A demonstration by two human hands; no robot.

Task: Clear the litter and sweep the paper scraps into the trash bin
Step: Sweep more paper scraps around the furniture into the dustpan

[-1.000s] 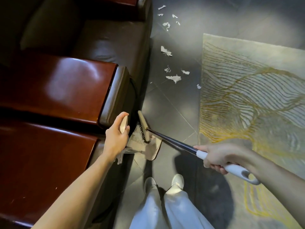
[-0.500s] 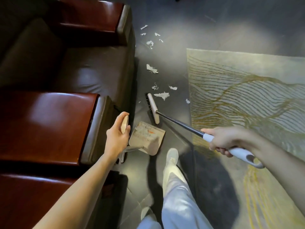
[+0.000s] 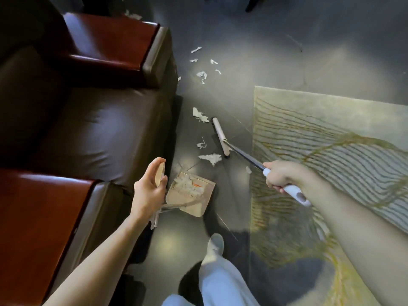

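Partway: some scraps [image 3: 187,186] in dustpan [image 3: 198,202]. Left hand [image 3: 150,191] grips its handle, right hand [image 3: 280,176] grips broom [image 3: 220,136]. Floor scraps [image 3: 210,159] remain at dustpan's 12 o'clock; bin unseen.

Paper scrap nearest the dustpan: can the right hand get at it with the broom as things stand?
Probably yes: the right hand holds the broom, whose head lies right beside the scrap, with nothing between them.

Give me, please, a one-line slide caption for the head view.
Right hand holds the broom beside paper scraps on the floor; left hand grips the dustpan next to the sofa.
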